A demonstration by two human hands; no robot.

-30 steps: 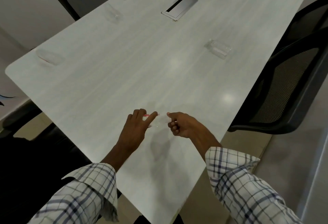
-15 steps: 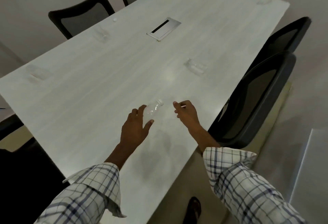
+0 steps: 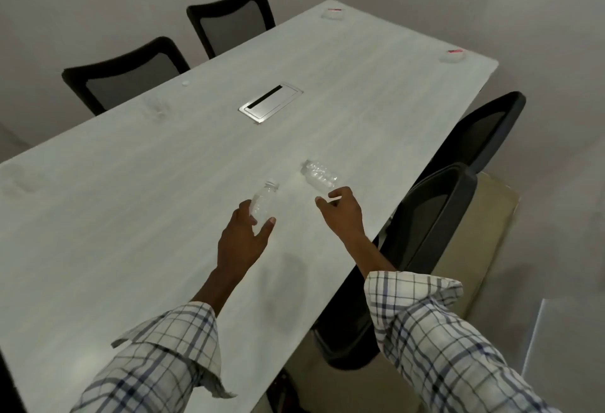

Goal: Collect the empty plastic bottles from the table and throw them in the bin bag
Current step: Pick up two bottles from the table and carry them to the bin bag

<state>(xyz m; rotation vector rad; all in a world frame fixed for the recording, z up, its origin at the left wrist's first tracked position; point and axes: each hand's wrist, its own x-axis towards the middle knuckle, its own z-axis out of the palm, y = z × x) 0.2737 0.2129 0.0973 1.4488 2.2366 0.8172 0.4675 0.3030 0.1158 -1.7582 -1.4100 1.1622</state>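
Observation:
A long white table (image 3: 137, 203) carries several clear empty plastic bottles. My left hand (image 3: 242, 239) is closed around one small clear bottle (image 3: 263, 204), neck pointing away, held just above the tabletop. A second clear bottle (image 3: 319, 177) lies on its side near the table's right edge. My right hand (image 3: 343, 211) is at this bottle's near end, thumb and forefinger apart, with nothing held. More bottles lie at the far end (image 3: 334, 14), the far right corner (image 3: 453, 56), the left side (image 3: 157, 108) and the left edge (image 3: 23, 178). No bin bag is in view.
A metal cable hatch (image 3: 270, 102) is set into the table's middle, with a small white cap (image 3: 185, 83) to its left. Two black chairs (image 3: 124, 82) stand along the far side. Two more black chairs (image 3: 435, 216) are pushed in at the right edge.
My view has swung up and right along the table. My left hand has carried its bottle forward. My right hand moved away from it to the lying bottle's end.

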